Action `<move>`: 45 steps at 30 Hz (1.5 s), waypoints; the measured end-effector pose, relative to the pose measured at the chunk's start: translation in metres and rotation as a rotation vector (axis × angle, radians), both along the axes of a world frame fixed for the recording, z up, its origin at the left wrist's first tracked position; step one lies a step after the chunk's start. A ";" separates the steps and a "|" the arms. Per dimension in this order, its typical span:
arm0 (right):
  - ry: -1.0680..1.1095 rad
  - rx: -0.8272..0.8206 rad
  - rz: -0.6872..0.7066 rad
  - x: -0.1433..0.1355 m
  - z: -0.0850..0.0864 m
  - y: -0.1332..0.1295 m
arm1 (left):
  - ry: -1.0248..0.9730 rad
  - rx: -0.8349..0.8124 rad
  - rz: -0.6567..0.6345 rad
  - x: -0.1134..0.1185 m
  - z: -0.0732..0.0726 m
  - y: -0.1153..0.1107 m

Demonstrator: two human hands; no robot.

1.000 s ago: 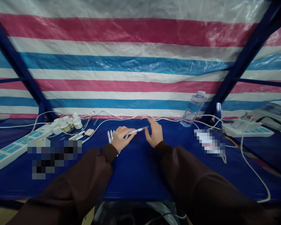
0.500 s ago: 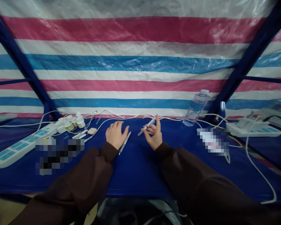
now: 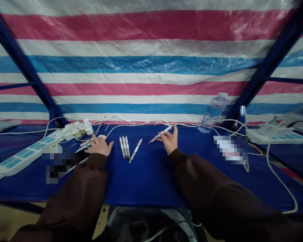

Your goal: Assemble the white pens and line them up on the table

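Right of the row of three pens (image 3: pixel 124 147) on the counter (image 3: pixel 146 181), the right hand (image 3: pixel 171 143) had thumb and fingers pinched on a held pen (image 3: pixel 155 138), near end angled toward the row, while a slanted pen (image 3: pixel 135 151) lay just beside the row, same side. Left of the row, the left hand (image 3: pixel 100 147) was spread near the white adapters (image 3: pixel 88 127); couldn't tell what it touched. Light mid-barrel pinch looked right, both hands best kept clear of the row to avoid rolling it.
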State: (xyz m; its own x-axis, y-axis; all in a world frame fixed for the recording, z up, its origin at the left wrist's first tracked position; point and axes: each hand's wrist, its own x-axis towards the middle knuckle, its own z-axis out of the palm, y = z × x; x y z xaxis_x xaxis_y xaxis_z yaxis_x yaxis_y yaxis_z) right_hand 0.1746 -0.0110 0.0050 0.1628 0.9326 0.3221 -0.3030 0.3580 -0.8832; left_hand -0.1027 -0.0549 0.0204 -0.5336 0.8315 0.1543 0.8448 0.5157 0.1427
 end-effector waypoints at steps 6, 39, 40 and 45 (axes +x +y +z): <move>-0.006 -0.125 0.047 0.005 -0.003 0.007 | 0.099 -0.001 -0.006 -0.006 0.002 -0.001; -0.093 -0.103 0.048 0.006 -0.007 0.010 | 0.011 -0.215 0.148 -0.019 -0.002 -0.003; -0.089 -0.101 0.042 0.006 -0.007 0.010 | 0.007 -0.223 0.146 -0.020 -0.003 -0.002; -0.063 -0.084 0.014 0.005 -0.006 0.010 | -0.008 -0.224 0.112 -0.024 -0.005 -0.001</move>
State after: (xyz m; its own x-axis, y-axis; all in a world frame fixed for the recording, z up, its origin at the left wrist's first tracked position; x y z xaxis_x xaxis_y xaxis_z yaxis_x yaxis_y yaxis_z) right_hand 0.1798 -0.0013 -0.0009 0.1318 0.9588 0.2518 -0.2505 0.2780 -0.9273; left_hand -0.1268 -0.0557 0.0152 -0.6246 0.7803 -0.0322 0.7801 0.6253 0.0207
